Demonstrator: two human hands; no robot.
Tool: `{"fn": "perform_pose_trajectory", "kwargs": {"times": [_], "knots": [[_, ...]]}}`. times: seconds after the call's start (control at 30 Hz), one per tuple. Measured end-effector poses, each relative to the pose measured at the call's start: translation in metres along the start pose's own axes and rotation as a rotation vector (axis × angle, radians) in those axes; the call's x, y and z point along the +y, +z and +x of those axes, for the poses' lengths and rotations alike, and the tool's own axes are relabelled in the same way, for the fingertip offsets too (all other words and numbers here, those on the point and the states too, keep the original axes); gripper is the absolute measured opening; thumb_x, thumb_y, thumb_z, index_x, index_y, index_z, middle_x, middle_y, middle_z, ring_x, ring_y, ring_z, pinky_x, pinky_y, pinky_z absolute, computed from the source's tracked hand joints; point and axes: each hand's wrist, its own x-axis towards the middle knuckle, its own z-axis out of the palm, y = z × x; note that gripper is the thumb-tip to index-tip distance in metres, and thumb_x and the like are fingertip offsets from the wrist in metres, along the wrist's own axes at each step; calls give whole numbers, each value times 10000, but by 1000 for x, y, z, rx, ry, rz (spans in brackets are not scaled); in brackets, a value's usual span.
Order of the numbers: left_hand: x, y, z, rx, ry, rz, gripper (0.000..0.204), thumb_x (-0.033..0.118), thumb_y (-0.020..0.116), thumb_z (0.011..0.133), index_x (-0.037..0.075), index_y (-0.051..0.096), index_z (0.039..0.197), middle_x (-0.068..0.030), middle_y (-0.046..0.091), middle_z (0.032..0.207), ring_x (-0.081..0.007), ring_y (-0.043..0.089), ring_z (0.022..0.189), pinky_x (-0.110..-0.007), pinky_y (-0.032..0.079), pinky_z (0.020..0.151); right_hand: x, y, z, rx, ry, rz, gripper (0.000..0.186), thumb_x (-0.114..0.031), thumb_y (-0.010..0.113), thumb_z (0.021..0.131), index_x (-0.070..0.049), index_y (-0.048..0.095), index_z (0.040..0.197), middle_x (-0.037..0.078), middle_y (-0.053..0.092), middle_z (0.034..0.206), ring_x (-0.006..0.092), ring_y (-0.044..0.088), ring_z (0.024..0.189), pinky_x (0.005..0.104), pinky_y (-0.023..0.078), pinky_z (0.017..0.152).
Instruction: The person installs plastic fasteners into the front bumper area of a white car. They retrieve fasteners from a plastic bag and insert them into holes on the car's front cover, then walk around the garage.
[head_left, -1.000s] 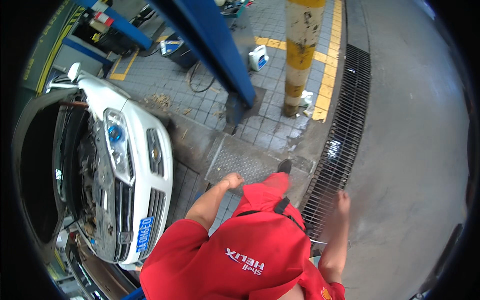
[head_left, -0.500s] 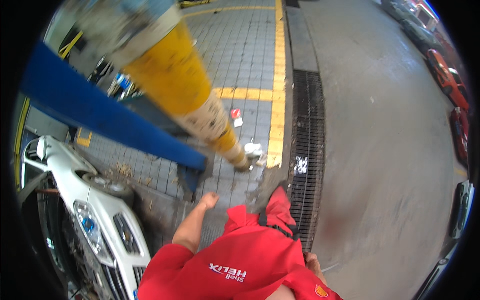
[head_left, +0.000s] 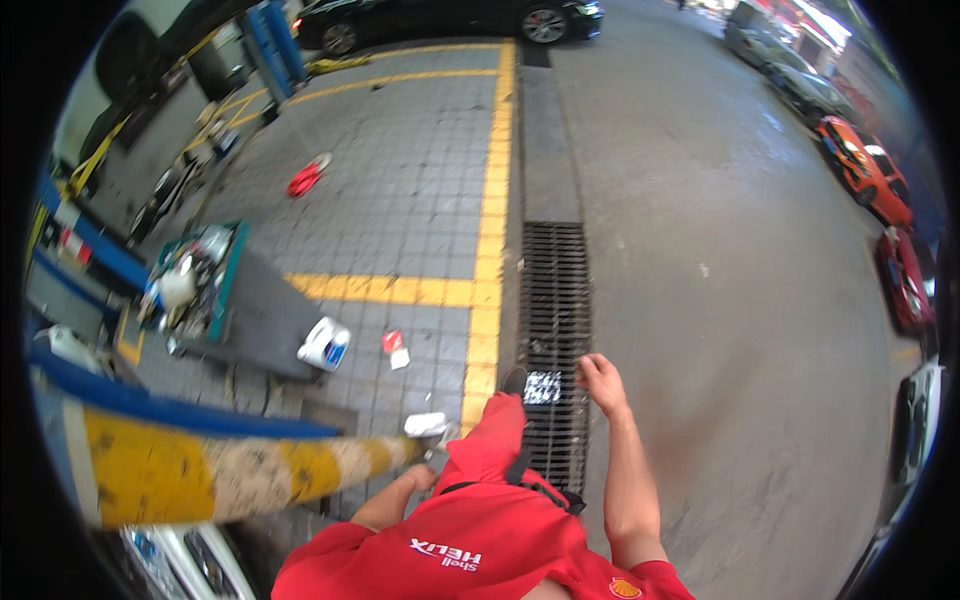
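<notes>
My right hand (head_left: 601, 386) hangs in front of me over the right edge of a long metal floor grate (head_left: 556, 275), its fingers curled inward. Whether anything lies inside those fingers is hidden. Low by my left side, my left hand (head_left: 422, 478) is loosely closed, with nothing seen in it. It is nearest to the foot of a yellow-and-white painted post (head_left: 240, 472). My red trouser leg (head_left: 490, 435) reaches forward, and a dark shoe (head_left: 515, 381) shows at the grate's left edge, beside a white speckled patch (head_left: 542, 387).
A grey cart (head_left: 262, 315) with a cluttered top stands left, a white jug (head_left: 325, 343) beside it. Red and white scraps (head_left: 393, 342) and a white bundle (head_left: 425, 424) lie on the tiles. A black car (head_left: 440, 22) is far ahead; an orange car (head_left: 865, 170) is right.
My view has swung left and forward; the post and white car now sit lower left. My right hand has risen from beside my hip to in front of me. The cart and jug have come into view.
</notes>
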Motion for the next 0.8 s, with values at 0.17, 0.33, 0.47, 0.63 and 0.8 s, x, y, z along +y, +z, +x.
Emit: {"fn": "perform_pose_trajectory", "kwargs": {"times": [0.17,0.33,0.47,0.63,0.8], "knots": [[68,-131,134,-104,-186,3,431,410,626,947,51,749,1151,-133,767,1029,-256,731,865,-396,582,757,23,-92,122,114,-274,-303,336,-335,553,1050,-36,636,920,45,660,747,161,627,732,337,513,719],[172,-327,289,-3,137,449,367,356,572,928,61,773,1013,-168,761,940,-310,731,856,-424,570,759,211,-182,92,416,755,-190,405,-388,695,907,-7,668,773,124,639,641,249,648,593,415,534,607],[317,-474,378,426,231,188,395,380,570,925,38,757,986,-153,760,872,-270,739,839,-405,568,790,284,-220,20,-331,771,-822,387,-390,620,919,-36,774,881,222,741,890,301,729,717,431,578,691],[501,-585,437,422,269,-44,377,355,606,939,81,730,1166,-176,748,1106,-345,701,1071,-423,539,951,267,-255,88,62,1132,-149,307,-343,633,893,-73,774,932,208,740,965,314,732,817,425,584,723],[587,-608,480,219,101,-19,366,370,594,928,74,757,1069,-154,764,1001,-288,730,954,-411,565,857,250,-350,237,-234,948,-499,254,-296,645,867,-109,775,982,193,738,1039,328,735,916,419,590,755]]}}
